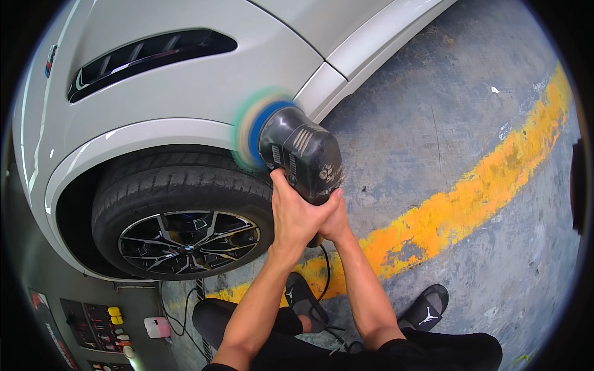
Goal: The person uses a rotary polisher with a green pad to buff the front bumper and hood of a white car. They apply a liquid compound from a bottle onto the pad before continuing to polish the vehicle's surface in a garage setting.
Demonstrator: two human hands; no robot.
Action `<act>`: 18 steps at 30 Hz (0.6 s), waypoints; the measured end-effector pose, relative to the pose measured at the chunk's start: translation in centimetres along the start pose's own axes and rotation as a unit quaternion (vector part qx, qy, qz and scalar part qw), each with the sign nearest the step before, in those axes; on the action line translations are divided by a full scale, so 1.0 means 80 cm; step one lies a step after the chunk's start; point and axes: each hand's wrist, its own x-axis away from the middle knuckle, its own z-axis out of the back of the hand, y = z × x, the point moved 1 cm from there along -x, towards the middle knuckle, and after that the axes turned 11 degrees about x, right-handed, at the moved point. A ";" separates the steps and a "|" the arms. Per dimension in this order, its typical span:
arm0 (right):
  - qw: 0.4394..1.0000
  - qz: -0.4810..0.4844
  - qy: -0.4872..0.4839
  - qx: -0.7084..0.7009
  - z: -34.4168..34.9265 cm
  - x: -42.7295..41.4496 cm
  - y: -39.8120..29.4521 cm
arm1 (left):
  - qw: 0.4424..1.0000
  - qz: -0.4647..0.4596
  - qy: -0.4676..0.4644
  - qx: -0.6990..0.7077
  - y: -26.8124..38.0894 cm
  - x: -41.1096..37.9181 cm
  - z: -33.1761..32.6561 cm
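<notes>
Both hands grip a black electric car polisher point(308, 153) held out in front of me. My left hand point(297, 215) wraps around its handle from the left, with a finger up near the vents. My right hand point(335, 225) clasps the same handle from the right, partly hidden behind the left. The polisher's blue backing plate point(265, 125) carries a foam pad point(243, 134), whose green and cream edges are blurred by spinning. The pad is at the pale car's front fender point(199, 97), where the wheel arch trim point(153, 132) meets the lower body; exact contact is hidden.
A tyre point(181, 185) with a black-and-silver alloy wheel point(188, 248) sits below the pad. The power cord point(328, 273) hangs beside my sandalled foot point(306, 297). A yellow line point(445, 213) crosses the worn floor. A pink-filled container point(158, 327) and wall tool panel point(95, 324) are lower left.
</notes>
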 end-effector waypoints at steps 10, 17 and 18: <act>0.998 0.014 0.059 -0.002 0.024 -0.054 -0.015 | 0.996 -0.071 -0.042 -0.036 0.029 -0.054 -0.039; 0.996 0.016 0.064 0.054 -0.017 0.000 -0.011 | 0.998 -0.022 -0.052 -0.029 -0.008 -0.020 0.009; 0.997 -0.001 0.056 0.045 -0.028 0.009 -0.014 | 0.998 -0.028 -0.047 -0.039 -0.012 -0.013 0.021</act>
